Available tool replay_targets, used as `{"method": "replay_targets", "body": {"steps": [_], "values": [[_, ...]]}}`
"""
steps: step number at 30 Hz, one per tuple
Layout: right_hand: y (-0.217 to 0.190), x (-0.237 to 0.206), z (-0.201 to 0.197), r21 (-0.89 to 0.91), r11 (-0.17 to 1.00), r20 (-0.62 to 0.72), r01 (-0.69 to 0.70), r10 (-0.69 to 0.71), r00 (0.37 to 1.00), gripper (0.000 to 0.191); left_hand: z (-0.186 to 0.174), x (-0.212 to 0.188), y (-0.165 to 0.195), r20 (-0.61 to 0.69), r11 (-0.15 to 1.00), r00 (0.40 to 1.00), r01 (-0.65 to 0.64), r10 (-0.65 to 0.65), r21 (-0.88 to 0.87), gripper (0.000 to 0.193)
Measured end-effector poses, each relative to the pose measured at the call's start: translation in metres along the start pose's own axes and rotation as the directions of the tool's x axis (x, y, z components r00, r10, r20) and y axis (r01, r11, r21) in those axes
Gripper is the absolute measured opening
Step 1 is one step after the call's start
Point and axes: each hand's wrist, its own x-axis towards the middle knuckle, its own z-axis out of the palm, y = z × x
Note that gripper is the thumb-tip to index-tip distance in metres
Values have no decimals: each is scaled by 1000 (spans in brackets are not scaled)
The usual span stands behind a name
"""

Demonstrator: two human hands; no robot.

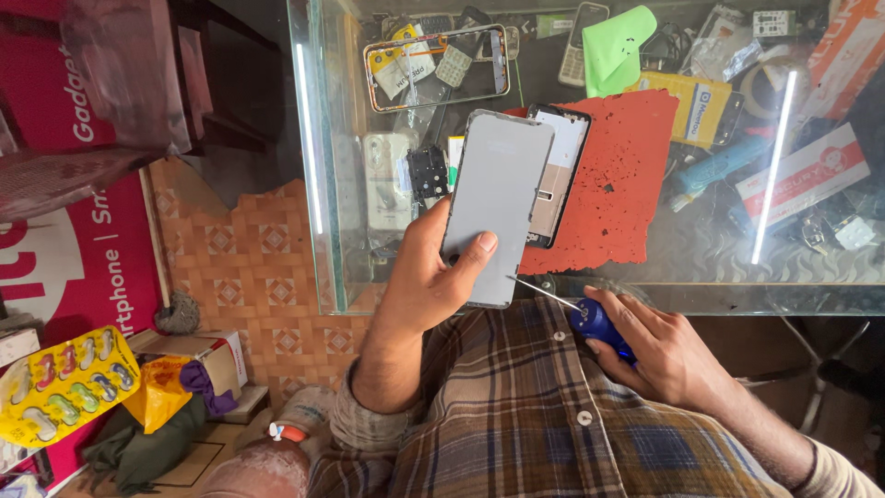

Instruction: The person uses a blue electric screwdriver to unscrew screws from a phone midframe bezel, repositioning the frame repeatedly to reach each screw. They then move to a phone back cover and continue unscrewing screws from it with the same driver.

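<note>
currently the left hand [426,277] has its grip around a grey phone panel [496,205] above the glass tabletop [645,277]; the right hand [666,352] clasps a blue screwdriver [590,318]. keep the tip square and the panel steady.

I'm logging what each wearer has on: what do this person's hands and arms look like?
Both the left hand and the right hand are bare, with no gloves, rings or watch showing. Pale sleeves are rolled back to the forearms, worn with a brown-and-blue plaid shirt.

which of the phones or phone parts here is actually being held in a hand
The grey phone panel, gripped by the left hand. The black-framed phone body lies on the red mat, unheld.
</note>
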Motion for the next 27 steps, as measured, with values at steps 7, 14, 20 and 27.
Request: {"method": "replay_targets", "body": {"steps": [7, 14, 20, 27], "values": [[-2, 0, 1, -5, 1000, -7, -16, 16, 1000, 67, 3, -1, 2, 15, 999, 1000, 27, -27, -42, 33], [-1, -2, 3, 1, 1000, -25, -11, 11, 1000, 66, 1, -2, 2, 25, 1000, 1000, -5, 6, -24, 34], [1, -3, 4, -3, 1000, -39, -15, 15, 999, 67, 0, -2, 0, 55, 999, 998, 0, 2, -39, 32], [2, -2, 3, -12, 1000, -34, 19, -20, 999, 66, 1, -3, 0, 23, 1000, 1000, 13, -12, -18, 33]]}}
